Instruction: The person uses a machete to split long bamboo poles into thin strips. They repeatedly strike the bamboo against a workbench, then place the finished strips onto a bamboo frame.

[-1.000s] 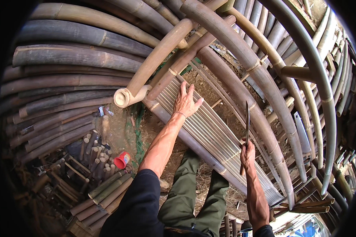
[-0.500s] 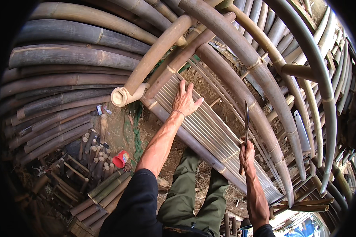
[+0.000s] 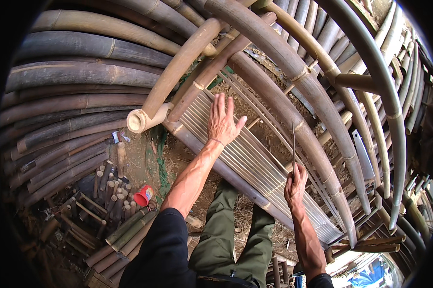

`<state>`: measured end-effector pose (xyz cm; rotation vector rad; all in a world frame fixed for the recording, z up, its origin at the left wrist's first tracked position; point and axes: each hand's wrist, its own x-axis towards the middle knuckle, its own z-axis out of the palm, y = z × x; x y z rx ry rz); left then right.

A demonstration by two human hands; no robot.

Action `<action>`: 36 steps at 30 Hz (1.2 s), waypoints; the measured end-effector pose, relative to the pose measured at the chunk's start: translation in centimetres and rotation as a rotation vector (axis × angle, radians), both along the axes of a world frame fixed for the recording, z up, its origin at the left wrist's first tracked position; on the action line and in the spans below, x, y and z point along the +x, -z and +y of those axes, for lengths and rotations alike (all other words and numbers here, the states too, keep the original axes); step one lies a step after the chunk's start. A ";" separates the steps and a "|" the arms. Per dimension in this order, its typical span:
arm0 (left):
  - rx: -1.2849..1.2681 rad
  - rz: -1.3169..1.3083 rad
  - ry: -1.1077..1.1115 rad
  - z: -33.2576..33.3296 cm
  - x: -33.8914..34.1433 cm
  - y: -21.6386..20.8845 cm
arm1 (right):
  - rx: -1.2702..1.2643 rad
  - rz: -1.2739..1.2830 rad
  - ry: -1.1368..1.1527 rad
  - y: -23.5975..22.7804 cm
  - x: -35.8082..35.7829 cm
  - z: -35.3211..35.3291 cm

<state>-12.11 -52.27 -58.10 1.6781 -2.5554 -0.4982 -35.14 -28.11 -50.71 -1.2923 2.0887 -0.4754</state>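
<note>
My left hand [image 3: 224, 120], fingers stretched out and thumb apart, is over the upper end of a panel of thin bamboo slats [image 3: 245, 161]. Whether its palm touches them I cannot tell. Above the panel's right side, my right hand [image 3: 296, 185] is closed round the handle of a knife [image 3: 293, 139]. The thin dark blade points away from me, seen nearly edge-on; the fingers hide most of the handle. Thick bamboo poles frame the slats: a near rail [image 3: 235, 178] in front of my legs and a short crosspiece [image 3: 200, 84] at the far left end.
A stout bamboo pole [image 3: 283, 110] runs along the panel's far side, with more curved poles beyond. A hand saw [image 3: 363, 156] hangs at the right. Stacked bamboo [image 3: 82, 72] fills the left. A red container [image 3: 143, 196] stands near short cut pieces [image 3: 115, 192].
My left hand's fingers have straightened and drawn closer together. My right hand has shifted slightly left and up, and the knife has turned to show its edge. The whole view has shifted a little.
</note>
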 end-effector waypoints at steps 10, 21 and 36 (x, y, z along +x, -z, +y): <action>0.121 -0.159 0.090 -0.5 -0.9 2.6 | 0.429 -0.087 0.626 -7.3 -1.0 7.3; -0.028 -0.162 0.089 -0.5 -1.2 3.1 | 0.385 0.392 0.603 -5.3 6.0 22.0; -0.037 -0.122 0.146 -0.2 -3.4 4.4 | 0.547 0.180 0.811 -0.7 7.0 19.2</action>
